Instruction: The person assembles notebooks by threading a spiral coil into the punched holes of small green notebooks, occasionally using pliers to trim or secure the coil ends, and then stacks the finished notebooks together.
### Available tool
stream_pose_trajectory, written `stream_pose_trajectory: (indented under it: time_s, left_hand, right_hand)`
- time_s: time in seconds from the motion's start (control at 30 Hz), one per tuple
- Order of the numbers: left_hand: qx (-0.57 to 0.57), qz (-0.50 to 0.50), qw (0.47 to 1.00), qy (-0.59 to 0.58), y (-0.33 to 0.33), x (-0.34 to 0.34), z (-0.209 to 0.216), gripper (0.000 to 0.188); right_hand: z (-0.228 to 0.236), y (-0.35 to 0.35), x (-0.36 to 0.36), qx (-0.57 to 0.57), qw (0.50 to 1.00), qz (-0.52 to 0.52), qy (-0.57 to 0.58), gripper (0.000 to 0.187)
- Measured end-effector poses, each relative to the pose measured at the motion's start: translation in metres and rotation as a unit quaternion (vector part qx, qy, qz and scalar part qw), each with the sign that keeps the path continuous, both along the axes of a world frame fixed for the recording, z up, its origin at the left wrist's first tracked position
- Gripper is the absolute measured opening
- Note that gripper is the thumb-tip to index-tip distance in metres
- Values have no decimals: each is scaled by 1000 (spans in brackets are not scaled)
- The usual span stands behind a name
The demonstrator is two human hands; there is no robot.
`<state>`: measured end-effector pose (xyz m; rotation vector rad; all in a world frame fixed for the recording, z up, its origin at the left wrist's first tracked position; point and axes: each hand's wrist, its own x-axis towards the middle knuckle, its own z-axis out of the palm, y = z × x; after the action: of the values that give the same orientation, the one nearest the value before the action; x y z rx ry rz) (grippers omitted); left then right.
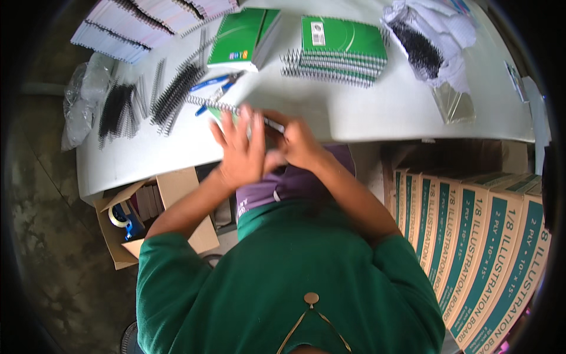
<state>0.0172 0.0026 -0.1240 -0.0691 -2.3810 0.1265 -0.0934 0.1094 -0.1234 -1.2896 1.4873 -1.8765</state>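
Observation:
At the table's near edge, a dark spiral coil [206,103] juts out to the left past my hands. A green-covered notebook [216,112] shows partly beneath it; my hands hide most of it. My left hand [244,150] has its fingers stretched out and lies against the coil and the notebook's edge. My right hand [299,141] is closed around the notebook's right end, its fingertips partly hidden. Blue-handled pliers [207,84] lie just beyond my left hand, beside a pile of loose black coils [175,91].
Beyond stand a stack of green spiral notebooks [342,44] and green unbound books [239,38]. More coils [118,112] and bound pads [112,32] lie left; a cloth with black coils [421,50] lies right. Below are an open carton [183,203] and boxes [471,236].

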Motion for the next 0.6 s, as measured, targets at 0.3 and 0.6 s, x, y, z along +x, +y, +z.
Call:
stream_pose_trajectory:
  time_s: [0.3,0.6]
  left_hand:
    - [154,-88,983,-45,6,-13,-23,104]
    - [79,-46,964,-248,-11,-19,85,52]
  right_hand:
    - [3,3,-1,63,997,-39,26,32]
    - [7,3,-8,96,995,5,3,17]
